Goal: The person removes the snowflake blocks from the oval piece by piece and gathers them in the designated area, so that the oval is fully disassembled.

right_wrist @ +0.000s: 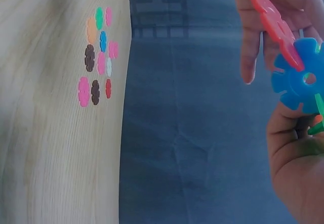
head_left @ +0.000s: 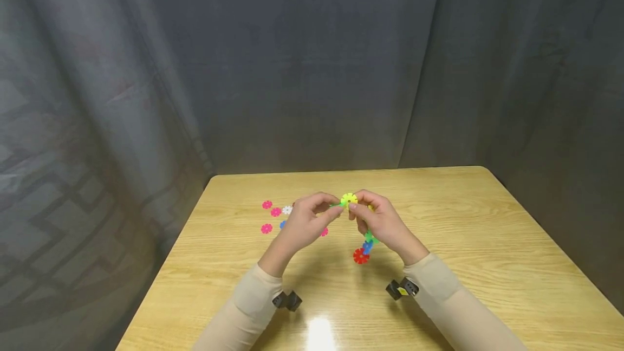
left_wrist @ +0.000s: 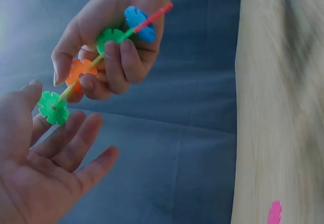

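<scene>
The right hand [left_wrist: 109, 41] curls its fingers round a chain of slotted plastic discs [left_wrist: 109, 44], which crosses the upper left of the left wrist view on a slant. From the top the chain reads red disc [right_wrist: 273, 26] seen edge-on, blue disc [left_wrist: 137, 21], green, orange and yellow-green, and it ends in a green disc [left_wrist: 53, 107] at its lower left tip. The left hand [left_wrist: 45, 158] fills the lower left of that view, palm up and fingers spread loosely, with the green end disc sitting between the thumb and the first fingers; whether the thumb truly presses it is hard to tell there.

In the head view both hands meet above the middle of the wooden table [head_left: 487, 232], fingertips together at a yellow-green disc [head_left: 349, 199], so the left hand [head_left: 307, 223] seems to be pinching that end. The rest of the chain hangs below the right hand [head_left: 382, 223], down to the red disc just above the tabletop.

A scatter of loose discs [head_left: 273, 215], pink, white and blue, lies on the table to the left of the left hand. In the right wrist view the same loose discs [right_wrist: 98, 54] show at upper left, near the table's edge. A grey curtain [head_left: 312, 58] closes the background.
</scene>
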Demonstrator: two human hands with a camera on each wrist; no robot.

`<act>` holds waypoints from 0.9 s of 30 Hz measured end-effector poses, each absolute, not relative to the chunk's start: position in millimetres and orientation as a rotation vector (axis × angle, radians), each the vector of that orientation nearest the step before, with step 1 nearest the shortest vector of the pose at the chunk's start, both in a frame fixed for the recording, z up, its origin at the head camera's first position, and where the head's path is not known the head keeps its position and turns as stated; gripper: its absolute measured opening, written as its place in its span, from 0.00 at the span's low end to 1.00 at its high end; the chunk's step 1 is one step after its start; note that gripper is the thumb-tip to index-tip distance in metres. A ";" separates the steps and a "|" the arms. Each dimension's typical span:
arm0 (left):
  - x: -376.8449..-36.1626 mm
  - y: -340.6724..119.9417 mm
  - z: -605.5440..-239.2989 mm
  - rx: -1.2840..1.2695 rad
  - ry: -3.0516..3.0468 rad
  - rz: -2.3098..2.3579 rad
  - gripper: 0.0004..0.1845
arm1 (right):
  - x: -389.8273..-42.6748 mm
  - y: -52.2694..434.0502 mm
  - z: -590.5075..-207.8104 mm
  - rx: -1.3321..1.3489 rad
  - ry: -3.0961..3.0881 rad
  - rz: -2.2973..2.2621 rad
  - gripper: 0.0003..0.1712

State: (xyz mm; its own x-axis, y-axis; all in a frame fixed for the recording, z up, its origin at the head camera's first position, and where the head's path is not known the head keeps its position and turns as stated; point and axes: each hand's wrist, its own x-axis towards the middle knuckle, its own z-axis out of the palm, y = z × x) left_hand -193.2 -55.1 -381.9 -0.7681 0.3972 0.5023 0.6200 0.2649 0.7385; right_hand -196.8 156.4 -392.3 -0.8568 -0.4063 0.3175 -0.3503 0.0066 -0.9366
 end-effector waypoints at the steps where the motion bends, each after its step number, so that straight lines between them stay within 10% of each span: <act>1: -192.5 -54.8 -381.8 -0.914 -2.343 -1.589 0.13 | -196.4 156.3 -392.1 -0.833 2.199 -2.018 0.11; 27: -192.0 -65.3 -383.7 -0.828 -2.304 -1.808 0.14 | -197.6 155.7 -393.1 -0.906 2.172 -2.035 0.09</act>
